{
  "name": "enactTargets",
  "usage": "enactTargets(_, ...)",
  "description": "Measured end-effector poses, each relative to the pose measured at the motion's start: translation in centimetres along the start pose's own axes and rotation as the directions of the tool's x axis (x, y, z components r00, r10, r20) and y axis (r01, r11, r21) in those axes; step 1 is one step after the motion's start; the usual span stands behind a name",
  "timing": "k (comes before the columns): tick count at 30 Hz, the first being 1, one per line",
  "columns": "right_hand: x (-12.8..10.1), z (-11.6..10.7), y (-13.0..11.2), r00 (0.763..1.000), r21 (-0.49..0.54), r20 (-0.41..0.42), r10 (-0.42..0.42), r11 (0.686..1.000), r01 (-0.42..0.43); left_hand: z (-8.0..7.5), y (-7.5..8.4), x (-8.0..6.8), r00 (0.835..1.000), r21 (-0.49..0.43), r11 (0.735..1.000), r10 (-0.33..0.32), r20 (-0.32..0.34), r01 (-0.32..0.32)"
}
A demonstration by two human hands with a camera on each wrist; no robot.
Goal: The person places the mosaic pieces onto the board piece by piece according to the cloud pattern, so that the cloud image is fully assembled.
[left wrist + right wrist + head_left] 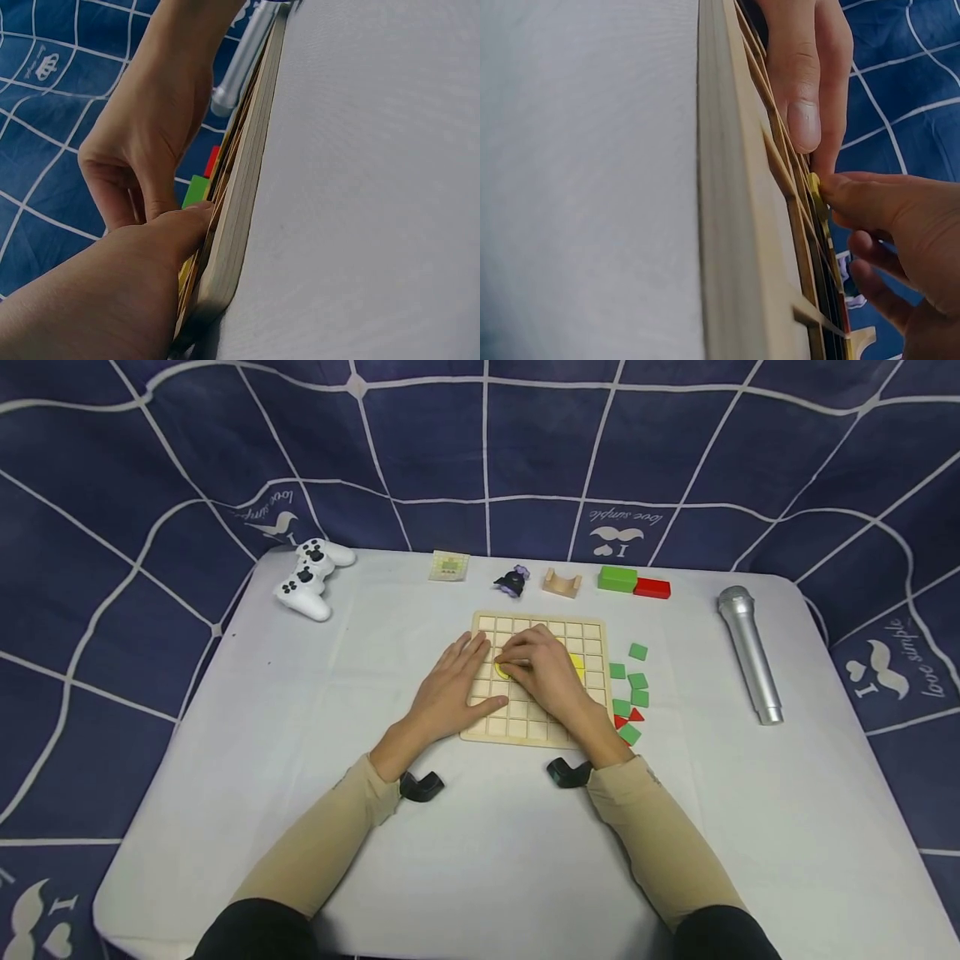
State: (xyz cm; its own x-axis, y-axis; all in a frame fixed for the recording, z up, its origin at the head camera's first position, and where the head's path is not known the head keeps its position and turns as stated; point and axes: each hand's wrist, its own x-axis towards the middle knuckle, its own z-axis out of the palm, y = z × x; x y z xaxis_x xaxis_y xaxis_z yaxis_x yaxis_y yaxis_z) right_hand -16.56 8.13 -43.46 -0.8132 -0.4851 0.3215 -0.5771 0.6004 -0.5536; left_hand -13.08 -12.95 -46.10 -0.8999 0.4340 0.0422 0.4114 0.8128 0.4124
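The left hand [456, 681] is lying flat, fingers straight, on the wooden grid board [592, 633] at table centre, pressing on its 9 o'clock side. The right hand [546, 672] is pinching a yellow piece [815, 196] between thumb and fingertips, the piece touching the board's cells just beside the left fingertips. Green and red pieces [632, 693] are lying at the board's 3 o'clock. A white game controller [311, 578] is sitting toward 10 o'clock, a silver microphone [748, 653] toward 3 o'clock

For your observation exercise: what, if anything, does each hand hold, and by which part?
The right hand pinches a yellow piece by its edge; the left hand lies flat on the wooden grid board, holding nothing.
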Motion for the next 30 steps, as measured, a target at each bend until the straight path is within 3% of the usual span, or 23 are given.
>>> enactTargets(20,0.1,-0.5,0.1,0.999,-0.030,0.029,0.013,0.999,-0.012,-0.2,0.3,0.3,1.000,0.005,1.000,0.002,0.002,-0.002)
enactTargets(24,0.0,-1.1,0.1,0.999,-0.037,0.027,0.021,0.999,-0.020,-0.2,0.3,0.2,1.000,0.003,1.000,-0.003,0.005,0.003)
enactTargets(30,-1.6,-3.8,1.4,0.994,-0.027,-0.017,0.112,0.993,-0.113,-0.1,0.3,0.1,1.000,-0.010,1.000,-0.016,0.009,0.016)
